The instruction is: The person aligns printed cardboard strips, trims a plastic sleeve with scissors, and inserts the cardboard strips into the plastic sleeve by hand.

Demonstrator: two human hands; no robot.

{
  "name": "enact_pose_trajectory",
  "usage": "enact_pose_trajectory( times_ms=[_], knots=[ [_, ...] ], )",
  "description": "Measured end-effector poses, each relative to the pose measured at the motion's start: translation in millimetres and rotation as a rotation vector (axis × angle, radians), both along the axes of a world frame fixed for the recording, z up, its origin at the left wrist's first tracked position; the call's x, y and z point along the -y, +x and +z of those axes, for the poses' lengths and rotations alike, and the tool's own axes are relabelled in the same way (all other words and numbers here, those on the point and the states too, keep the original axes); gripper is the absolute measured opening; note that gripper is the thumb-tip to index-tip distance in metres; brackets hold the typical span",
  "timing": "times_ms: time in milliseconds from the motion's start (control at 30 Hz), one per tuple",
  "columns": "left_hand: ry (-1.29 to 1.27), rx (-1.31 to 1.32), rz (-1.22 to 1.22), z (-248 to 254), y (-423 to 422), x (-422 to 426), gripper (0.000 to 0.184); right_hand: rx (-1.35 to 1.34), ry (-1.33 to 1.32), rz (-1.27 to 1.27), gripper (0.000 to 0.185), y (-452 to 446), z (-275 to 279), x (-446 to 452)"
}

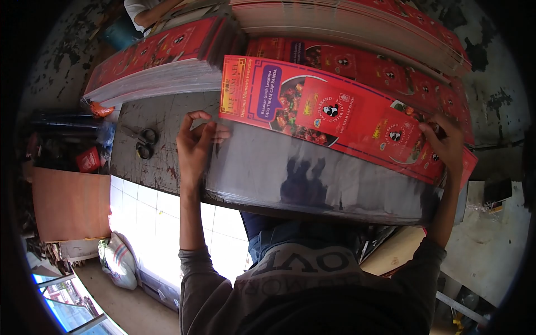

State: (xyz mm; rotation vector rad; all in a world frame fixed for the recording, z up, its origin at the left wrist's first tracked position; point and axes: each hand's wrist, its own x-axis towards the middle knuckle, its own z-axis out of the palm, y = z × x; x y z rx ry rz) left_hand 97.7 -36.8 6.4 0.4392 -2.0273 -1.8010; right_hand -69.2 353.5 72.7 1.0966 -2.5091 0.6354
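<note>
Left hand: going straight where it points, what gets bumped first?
The left hand would probably meet the red printed sheet, though the glossy stack beneath might come first; depth is unclear.

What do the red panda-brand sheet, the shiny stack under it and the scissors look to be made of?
Red panda-brand sheet: probably thin coated card or paper; it is flat, with crisp print and a slight sheen.
Shiny stack: likely smooth plastic film, given its mirror-like dark reflections.
Scissors: grey blades suggest metal; black handles look like plastic, though that's uncertain.

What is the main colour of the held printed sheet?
The printed sheet is mainly red; see head view.
</note>
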Motion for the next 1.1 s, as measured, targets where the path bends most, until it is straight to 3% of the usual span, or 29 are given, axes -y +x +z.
enact_pose_trajectory(
  times_ms=[567, 767, 933, 1033, 1067, 1100],
  knots=[
    [0.021, -0.016, -0.009, -3.1, 1.3, 3.5, 0.014, 0.056, 0.015, 0.011, 0.018, 3.1, -0.6, 1.2],
    [-0.038, 0.008, -0.058, -0.4, 0.9, 3.2, 0.017, 0.379, 0.131, -0.042, 0.024, -6.4, -25.3, 7.7],
    [-0.112, 0.035, -0.071, -2.7, 1.4, 7.6, 0.021, 0.360, 0.174, -0.061, 0.025, -11.4, -29.4, 1.4],
    [-0.672, 0.136, 0.078, 12.6, -2.9, -3.2, 0.030, 0.196, 0.087, -0.106, 0.027, -3.2, -14.7, -1.5],
    [-0.665, 0.124, 0.061, 21.5, -3.1, -8.8, 0.030, 0.092, 0.042, -0.123, 0.029, -1.0, -6.3, -4.1],
    [-0.846, 0.115, 0.028, 28.9, -4.2, -13.3, 0.032, 0.084, 0.048, -0.139, 0.029, 2.4, 3.4, -7.0]
  ],
)
